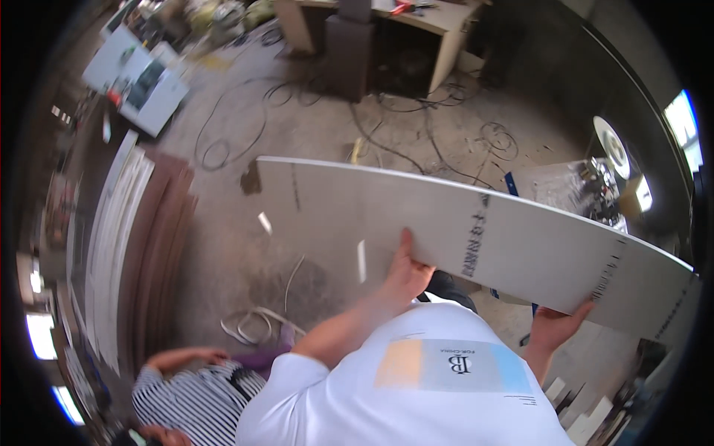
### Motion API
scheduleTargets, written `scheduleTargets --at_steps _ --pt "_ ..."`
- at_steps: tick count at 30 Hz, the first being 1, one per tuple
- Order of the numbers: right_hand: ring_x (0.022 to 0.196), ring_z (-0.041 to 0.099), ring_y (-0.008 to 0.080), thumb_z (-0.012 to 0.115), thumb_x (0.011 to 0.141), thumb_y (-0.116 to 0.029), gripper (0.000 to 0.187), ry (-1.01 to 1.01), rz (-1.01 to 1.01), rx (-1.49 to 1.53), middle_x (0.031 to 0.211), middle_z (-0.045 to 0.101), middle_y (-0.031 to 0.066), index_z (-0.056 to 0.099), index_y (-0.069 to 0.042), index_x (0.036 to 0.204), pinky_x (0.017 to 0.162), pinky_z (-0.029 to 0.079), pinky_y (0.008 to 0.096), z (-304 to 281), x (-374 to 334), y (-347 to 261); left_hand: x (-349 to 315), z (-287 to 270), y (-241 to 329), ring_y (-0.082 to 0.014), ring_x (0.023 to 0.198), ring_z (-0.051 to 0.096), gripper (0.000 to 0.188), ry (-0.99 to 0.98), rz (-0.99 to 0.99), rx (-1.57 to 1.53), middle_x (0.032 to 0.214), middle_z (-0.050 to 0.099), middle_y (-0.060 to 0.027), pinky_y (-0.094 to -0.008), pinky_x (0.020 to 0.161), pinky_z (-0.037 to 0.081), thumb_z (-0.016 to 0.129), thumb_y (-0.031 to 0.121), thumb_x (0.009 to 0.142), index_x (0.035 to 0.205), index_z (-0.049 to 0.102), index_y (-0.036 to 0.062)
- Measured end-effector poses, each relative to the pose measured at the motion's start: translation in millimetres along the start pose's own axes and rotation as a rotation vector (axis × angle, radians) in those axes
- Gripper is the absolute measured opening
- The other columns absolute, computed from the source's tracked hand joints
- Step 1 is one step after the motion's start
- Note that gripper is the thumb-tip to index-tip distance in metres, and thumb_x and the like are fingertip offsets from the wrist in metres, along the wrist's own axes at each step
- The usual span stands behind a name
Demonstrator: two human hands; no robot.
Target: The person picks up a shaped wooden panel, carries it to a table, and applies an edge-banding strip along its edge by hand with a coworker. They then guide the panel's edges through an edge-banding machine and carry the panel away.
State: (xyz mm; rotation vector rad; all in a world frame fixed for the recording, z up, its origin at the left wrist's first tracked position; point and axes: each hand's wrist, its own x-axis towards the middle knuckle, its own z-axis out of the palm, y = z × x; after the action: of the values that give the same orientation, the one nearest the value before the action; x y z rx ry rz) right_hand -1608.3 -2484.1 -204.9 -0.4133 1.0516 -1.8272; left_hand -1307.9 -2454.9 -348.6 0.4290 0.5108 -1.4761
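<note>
A long pale grey-white board [357,215] with rows of dark printed marks stretches across in front of me, its far edge slanting down to the right. My left hand [409,276] grips its near edge left of the middle, thumb lying on the upper face and the other fingers hidden beneath. Farther right, my right hand [559,324] holds the same near edge, thumb on top and fingers mostly out of sight under the board. The board is held up off the floor.
Stacked white and brown panels [141,260] stand at the left. A person in a striped shirt [197,401] is at the lower left. Cables [260,134] coil over the floor before a desk [446,22]. A machine with a round disc [611,146] stands at the right.
</note>
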Motion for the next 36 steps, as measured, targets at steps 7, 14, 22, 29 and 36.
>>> scheduleTargets --at_steps 7,14,22,29,36 --pt "0.149 0.046 0.0276 0.056 0.106 -0.057 0.065 0.168 -0.03 -0.103 0.16 0.052 0.0015 0.049 -0.018 0.158 0.123 0.036 0.0484 -77.9 91.4 50.5 89.4 -30.0 46.4 -0.0326 0.149 0.045 0.066 -0.349 0.351 1.576 0.159 0.05 -0.0109 -0.0522 0.127 0.034 0.049 0.055 0.111 0.16 0.043 0.0112" --pt "0.147 0.047 0.0261 0.059 0.106 -0.054 0.061 0.382 0.221 0.28 0.159 0.053 0.0007 0.052 -0.019 0.155 0.125 0.034 0.0469 -32.1 156.7 139.2 206.3 48.8 65.6 -0.0343 0.145 0.048 0.074 -0.083 -0.011 0.954 0.157 0.051 -0.0111 -0.0523 0.122 0.037 0.04 0.066 0.109 0.16 0.043 0.0122" --pt "0.143 0.052 0.0294 0.059 0.106 -0.055 0.063 0.578 0.247 0.547 0.155 0.057 0.005 0.054 -0.015 0.153 0.122 0.039 0.0478 14.1 218.3 179.0 389.9 52.4 110.1 -0.0334 0.144 0.05 0.066 -0.073 0.054 1.102 0.157 0.053 -0.0116 -0.0507 0.121 0.04 0.045 0.056 0.112 0.16 0.043 0.0107" --pt "0.145 0.05 0.0298 0.055 0.107 -0.057 0.063 0.79 0.162 0.582 0.159 0.055 0.0064 0.053 -0.015 0.154 0.123 0.038 0.048 22.2 261.8 234.7 479.0 199.6 41.1 -0.0326 0.14 0.054 0.055 0.131 -0.206 0.773 0.154 0.056 -0.0113 -0.0515 0.12 0.044 0.057 0.042 0.111 0.155 0.047 0.0096" --pt "0.135 0.061 0.0255 0.059 0.105 -0.059 0.059 0.945 0.145 0.576 0.148 0.064 0.0022 0.061 -0.017 0.146 0.112 0.051 0.0431 27.7 298.2 292.3 604.1 228.1 13.2 -0.0288 0.13 0.064 0.05 0.249 -0.338 0.839 0.141 0.065 -0.0095 -0.0508 0.109 0.055 0.069 0.035 0.106 0.147 0.055 0.01"
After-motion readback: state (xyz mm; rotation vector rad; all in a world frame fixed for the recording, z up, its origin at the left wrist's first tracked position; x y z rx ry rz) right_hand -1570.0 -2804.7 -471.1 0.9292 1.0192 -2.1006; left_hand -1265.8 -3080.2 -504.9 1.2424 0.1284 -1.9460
